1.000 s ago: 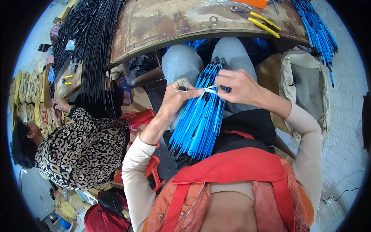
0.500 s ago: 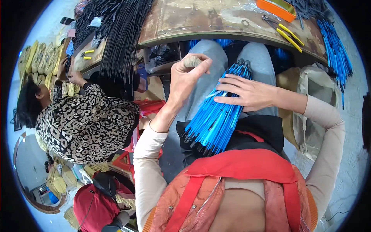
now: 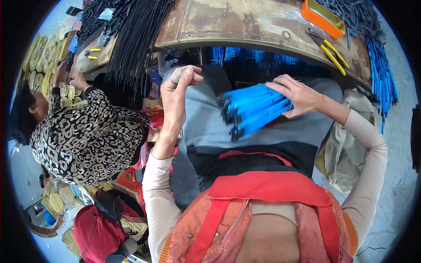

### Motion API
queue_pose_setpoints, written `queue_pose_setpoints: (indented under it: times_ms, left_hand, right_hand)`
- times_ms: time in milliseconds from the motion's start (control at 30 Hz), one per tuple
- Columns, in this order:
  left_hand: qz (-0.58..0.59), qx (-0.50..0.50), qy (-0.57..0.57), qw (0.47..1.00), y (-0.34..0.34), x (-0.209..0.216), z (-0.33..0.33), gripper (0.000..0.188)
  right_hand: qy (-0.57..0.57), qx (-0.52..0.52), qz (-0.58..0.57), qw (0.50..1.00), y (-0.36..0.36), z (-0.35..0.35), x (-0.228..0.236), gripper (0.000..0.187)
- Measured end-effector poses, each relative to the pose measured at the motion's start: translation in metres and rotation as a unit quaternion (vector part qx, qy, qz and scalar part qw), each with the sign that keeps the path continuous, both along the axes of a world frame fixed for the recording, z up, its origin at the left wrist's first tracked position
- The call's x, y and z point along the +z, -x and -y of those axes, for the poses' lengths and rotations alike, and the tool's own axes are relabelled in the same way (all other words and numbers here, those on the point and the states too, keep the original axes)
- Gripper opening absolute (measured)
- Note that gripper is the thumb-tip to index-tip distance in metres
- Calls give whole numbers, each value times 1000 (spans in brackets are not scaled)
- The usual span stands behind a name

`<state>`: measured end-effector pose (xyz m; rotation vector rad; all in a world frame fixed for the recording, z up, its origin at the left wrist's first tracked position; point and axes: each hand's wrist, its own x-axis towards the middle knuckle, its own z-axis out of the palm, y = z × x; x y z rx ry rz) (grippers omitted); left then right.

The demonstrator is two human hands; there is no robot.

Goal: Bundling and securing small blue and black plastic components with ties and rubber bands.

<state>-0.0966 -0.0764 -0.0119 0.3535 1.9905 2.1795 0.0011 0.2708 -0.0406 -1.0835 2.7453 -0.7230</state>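
Head view: your right hand [image 3: 300, 94] wraps bundle of blue rods [image 3: 254, 109], fingers closed over top, bundle lying across lap, dark tips toward left. Your left hand [image 3: 177, 87] raised above knee, fingers pinched shut; contents too small to tell. Bundle gathered, no tie visible on it. More blue rods [image 3: 383, 76] hang at workbench [image 3: 245, 24] edge, unbundled. Yellow pliers [image 3: 329, 50] on bench.

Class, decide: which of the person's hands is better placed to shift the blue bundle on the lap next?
Probably the right hand: its fingers already rest on the blue bundle. The left hand is raised, apart from it.
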Motion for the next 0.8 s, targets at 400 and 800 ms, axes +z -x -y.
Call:
queue_pose_setpoints:
  times_ms: [400, 800]
  left_hand:
    - [-93, -84, 138, 982, 37, -105, -98, 27]
    - [-34, -266, 213, 939, 8, -134, -84, 28]
  right_hand:
    - [49, -275, 198, 939, 117, -61, -174, 89]
    - [269, -161, 279, 908, 252, -10, -384, 75]
